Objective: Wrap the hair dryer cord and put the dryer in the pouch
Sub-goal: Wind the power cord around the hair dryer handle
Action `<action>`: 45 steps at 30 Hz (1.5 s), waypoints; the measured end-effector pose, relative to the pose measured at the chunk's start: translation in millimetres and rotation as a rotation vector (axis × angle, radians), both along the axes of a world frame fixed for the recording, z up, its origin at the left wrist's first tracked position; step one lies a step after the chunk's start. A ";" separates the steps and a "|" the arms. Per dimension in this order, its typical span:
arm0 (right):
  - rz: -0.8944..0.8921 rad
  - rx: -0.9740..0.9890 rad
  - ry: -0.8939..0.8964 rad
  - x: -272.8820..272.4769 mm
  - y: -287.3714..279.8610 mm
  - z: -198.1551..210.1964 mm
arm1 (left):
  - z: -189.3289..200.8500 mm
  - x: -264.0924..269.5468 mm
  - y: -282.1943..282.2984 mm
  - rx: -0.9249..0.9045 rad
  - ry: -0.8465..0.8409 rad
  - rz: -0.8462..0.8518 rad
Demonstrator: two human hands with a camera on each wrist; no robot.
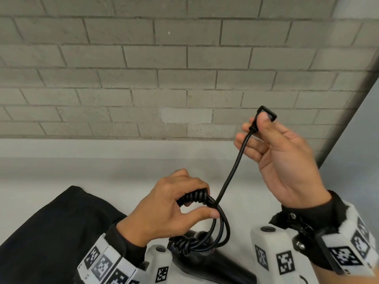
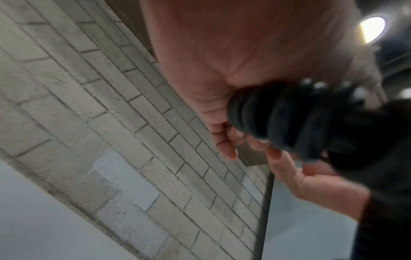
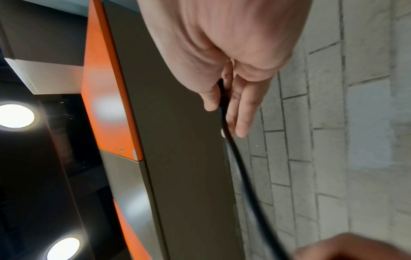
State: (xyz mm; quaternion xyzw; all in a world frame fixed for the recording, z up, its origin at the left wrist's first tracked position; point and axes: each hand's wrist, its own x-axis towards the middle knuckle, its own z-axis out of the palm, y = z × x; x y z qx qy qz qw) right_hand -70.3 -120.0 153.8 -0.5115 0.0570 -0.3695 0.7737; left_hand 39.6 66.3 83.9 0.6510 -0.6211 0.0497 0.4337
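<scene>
Left hand (image 1: 170,203): fingers curled round a bundle of wound cord (image 1: 231,175), thumb extended beneath with its tip against the loops. Several turns of the black cord cross the top of the fingers. The left wrist view confirms the coils (image 2: 273,119) sit in the curled fingers; blurred there.

Right hand (image 1: 285,160): raised above and to the right of the left, palm toward the camera. Thumb and forefinger pinch the plug (image 1: 267,114) at the cord's free end; the other fingers are loosely bent and touch nothing else. In the right wrist view the cord (image 3: 240,168) runs down from between the fingers (image 3: 244,112).

Cord: one taut stretch runs from the plug down to the bundle in the left hand. Below the bundle, loops hang and reach the hair dryer (image 1: 207,261).

Hair dryer: black, lying on the white table (image 1: 102,169) at its near edge, between the two wrists, partly hidden by the wrist cameras.

Pouch (image 1: 55,232): black fabric, lying flat on the table near its left near corner, under the left forearm. Whether its mouth is open cannot be told.

Behind the table, a grey brick wall (image 1: 143,68).
</scene>
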 end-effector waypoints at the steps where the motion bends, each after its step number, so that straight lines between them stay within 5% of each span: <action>1: -0.026 0.008 0.015 3.3 -1.1 -4.1 | -0.8 -0.1 0.5 0.000 -0.007 0.008; 6: -0.210 -0.070 0.139 8.3 -5.6 -37.9 | -7.1 0.8 3.2 -0.007 0.002 0.031; 14: -0.182 -0.261 0.348 1.7 -3.3 -94.3 | -10.0 0.4 3.9 -0.023 0.026 0.074; 26: 0.099 -1.100 0.713 -26.2 8.5 -127.2 | -8.7 -3.2 0.3 -0.049 0.073 0.080; 28: 0.101 -1.048 0.719 -26.2 17.2 -120.1 | -7.5 -3.7 -0.2 -0.057 0.077 0.093; 37: 0.203 -0.211 0.309 -26.6 51.1 -96.1 | -4.2 -3.8 -2.3 -0.080 0.074 0.163; 45: 0.367 0.066 0.205 -34.0 64.3 -93.1 | -2.7 -6.5 -4.4 -0.059 0.101 0.171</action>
